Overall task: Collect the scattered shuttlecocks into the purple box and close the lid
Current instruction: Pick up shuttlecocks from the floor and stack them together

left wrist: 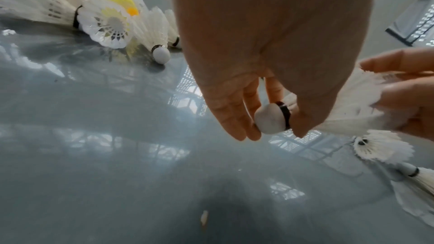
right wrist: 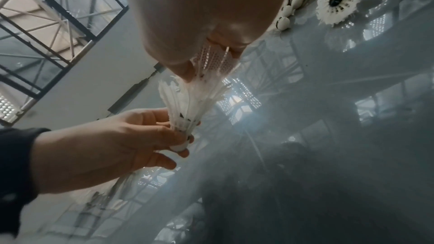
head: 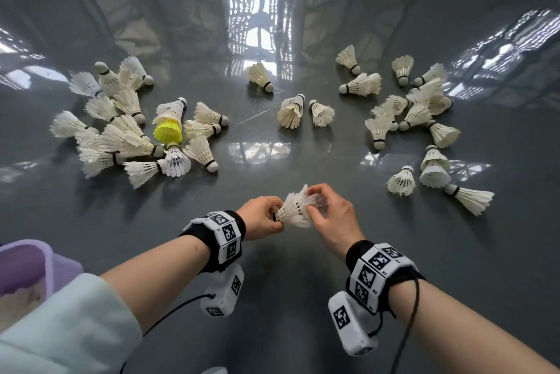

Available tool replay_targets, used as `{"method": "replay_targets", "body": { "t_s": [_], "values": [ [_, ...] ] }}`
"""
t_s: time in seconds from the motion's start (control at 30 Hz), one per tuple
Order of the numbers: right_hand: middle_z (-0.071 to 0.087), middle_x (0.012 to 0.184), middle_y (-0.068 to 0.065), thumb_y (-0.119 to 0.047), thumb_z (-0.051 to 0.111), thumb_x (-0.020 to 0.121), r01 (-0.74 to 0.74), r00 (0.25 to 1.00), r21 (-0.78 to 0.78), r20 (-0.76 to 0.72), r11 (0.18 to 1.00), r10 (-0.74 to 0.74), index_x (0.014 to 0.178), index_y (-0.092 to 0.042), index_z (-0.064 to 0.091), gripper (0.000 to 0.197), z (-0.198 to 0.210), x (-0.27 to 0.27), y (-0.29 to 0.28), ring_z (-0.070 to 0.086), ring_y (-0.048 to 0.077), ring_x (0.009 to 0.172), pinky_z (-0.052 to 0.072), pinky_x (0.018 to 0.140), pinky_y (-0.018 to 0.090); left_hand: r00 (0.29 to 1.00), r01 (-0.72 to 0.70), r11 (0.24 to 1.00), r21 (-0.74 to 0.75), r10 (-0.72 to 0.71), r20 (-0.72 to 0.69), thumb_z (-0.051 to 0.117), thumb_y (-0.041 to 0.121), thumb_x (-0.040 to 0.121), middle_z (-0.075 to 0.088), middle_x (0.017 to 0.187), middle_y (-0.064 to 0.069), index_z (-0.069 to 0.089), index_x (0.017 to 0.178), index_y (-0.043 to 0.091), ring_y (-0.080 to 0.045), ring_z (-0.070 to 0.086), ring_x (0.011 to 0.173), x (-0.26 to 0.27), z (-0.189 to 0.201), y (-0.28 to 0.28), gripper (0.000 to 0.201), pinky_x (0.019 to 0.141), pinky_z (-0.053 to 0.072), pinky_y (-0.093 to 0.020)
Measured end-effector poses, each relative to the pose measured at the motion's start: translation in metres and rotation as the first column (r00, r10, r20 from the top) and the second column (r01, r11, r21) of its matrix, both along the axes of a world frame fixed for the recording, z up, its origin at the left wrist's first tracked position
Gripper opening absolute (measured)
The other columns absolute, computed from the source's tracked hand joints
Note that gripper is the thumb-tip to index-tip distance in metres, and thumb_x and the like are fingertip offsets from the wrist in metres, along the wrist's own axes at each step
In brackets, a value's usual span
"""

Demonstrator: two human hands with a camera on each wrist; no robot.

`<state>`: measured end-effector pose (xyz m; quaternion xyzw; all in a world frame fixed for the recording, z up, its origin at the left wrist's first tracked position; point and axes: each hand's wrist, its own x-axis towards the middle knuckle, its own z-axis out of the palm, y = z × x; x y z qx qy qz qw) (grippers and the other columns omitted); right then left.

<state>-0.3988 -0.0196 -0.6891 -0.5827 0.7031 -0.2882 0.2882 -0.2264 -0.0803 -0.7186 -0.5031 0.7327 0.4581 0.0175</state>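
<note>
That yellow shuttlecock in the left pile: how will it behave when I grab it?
The yellow shuttlecock probably weighs almost nothing. Its thin skirt likely flexes under a squeeze, so pinching near the cork seems safer. It is nested with a white shuttlecock, which may lift along.

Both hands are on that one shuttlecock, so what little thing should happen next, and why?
Probably carry it left to the purple box and drop it in. The left hand already pinches the shuttlecock at its cork end, the right hand pinches the feathers, and it is lifted off the floor. The box sits open at the lower left with white feathers inside, while many others lie scattered.
</note>
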Motion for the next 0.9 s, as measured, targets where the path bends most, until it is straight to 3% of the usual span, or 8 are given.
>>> {"method": "replay_targets", "body": {
  "t_s": [0.17,0.33,0.47,0.6,0.7,0.8,0.83,0.9],
  "values": [
    [0.062,0.084,-0.004,-0.009,0.060,0.086,-0.108,0.994,0.021,0.003,0.994,0.108,0.124,-0.025,0.047,0.043,0.056,0.011,-0.022,0.062,0.013,0.078,0.048,0.077,0.023,0.988,0.034,0.999,0.025,-0.030,-0.150,0.065,0.021,0.077,0.061,0.099,0.003,0.047,0.115,0.025,-0.017,0.058,0.090,0.001,0.032,-0.010,0.043,0.082,0.049,-0.030],
    [0.064,0.085,-0.002,-0.018,0.058,0.085,-0.185,0.973,0.067,-0.128,0.980,0.193,0.132,-0.035,0.038,0.054,0.106,0.043,-0.058,0.061,0.020,0.087,0.046,0.094,0.042,0.903,-0.104,0.991,0.087,0.130,-0.408,0.073,0.045,0.063,0.062,0.112,0.009,0.037,0.130,0.031,-0.009,0.061,0.103,0.021,0.059,-0.027,0.077,0.092,0.051,-0.034],
    [0.057,0.096,-0.003,-0.016,0.055,0.085,-0.234,0.966,0.109,-0.084,0.966,0.243,0.128,-0.026,0.035,0.048,0.137,0.095,-0.095,0.057,0.014,0.086,0.046,0.091,0.034,0.817,-0.354,0.935,0.005,0.312,-0.485,0.074,0.058,0.068,0.060,0.122,0.016,0.037,0.132,0.040,-0.004,0.059,0.110,0.059,0.070,-0.042,0.077,0.095,0.051,-0.037],
    [0.053,0.091,-0.009,-0.020,0.053,0.089,-0.340,0.920,0.165,-0.147,0.926,0.364,0.111,-0.022,0.033,0.030,0.148,0.149,-0.111,0.056,0.014,0.089,0.046,0.087,0.029,0.770,-0.503,0.857,-0.114,0.384,-0.510,0.071,0.048,0.071,0.041,0.143,0.005,0.008,0.148,0.031,-0.010,0.047,0.126,0.098,0.080,-0.048,0.100,0.107,0.040,-0.031],
    [0.057,0.096,0.000,-0.024,0.050,0.089,-0.391,0.892,0.239,-0.140,0.889,0.430,0.110,-0.022,0.033,0.027,0.145,0.189,-0.122,0.055,0.018,0.092,0.045,0.084,0.032,0.779,-0.506,0.853,-0.128,0.388,-0.492,0.072,0.035,0.071,0.052,0.134,0.006,0.006,0.147,0.034,-0.010,0.055,0.117,0.128,0.090,-0.043,0.100,0.100,0.043,-0.025],
    [0.056,0.101,0.004,-0.025,0.044,0.092,-0.404,0.895,0.310,-0.062,0.861,0.442,0.108,-0.016,0.033,0.022,0.134,0.219,-0.122,0.055,0.020,0.092,0.042,0.074,0.030,0.792,-0.497,0.850,-0.175,0.362,-0.492,0.072,0.027,0.077,0.058,0.121,0.010,0.019,0.143,0.035,-0.003,0.058,0.106,0.150,0.090,-0.040,0.085,0.086,0.040,-0.004],
    [0.058,0.102,0.006,-0.024,0.045,0.090,-0.415,0.896,0.325,-0.018,0.850,0.444,0.109,-0.014,0.034,0.023,0.128,0.225,-0.122,0.057,0.019,0.091,0.045,0.070,0.030,0.814,-0.501,0.840,-0.206,0.377,-0.442,0.068,0.026,0.081,0.061,0.120,0.007,0.024,0.143,0.031,-0.005,0.059,0.105,0.157,0.085,-0.041,0.077,0.084,0.040,-0.003],
    [0.062,0.095,0.006,-0.022,0.047,0.089,-0.425,0.903,0.315,0.081,0.848,0.422,0.107,-0.013,0.039,0.021,0.116,0.232,-0.124,0.060,0.017,0.084,0.050,0.066,0.030,0.847,-0.498,0.839,-0.217,0.418,-0.330,0.060,0.028,0.086,0.063,0.120,-0.001,0.034,0.138,0.027,-0.017,0.061,0.108,0.166,0.085,-0.041,0.058,0.090,0.045,-0.021]
  ]
}}
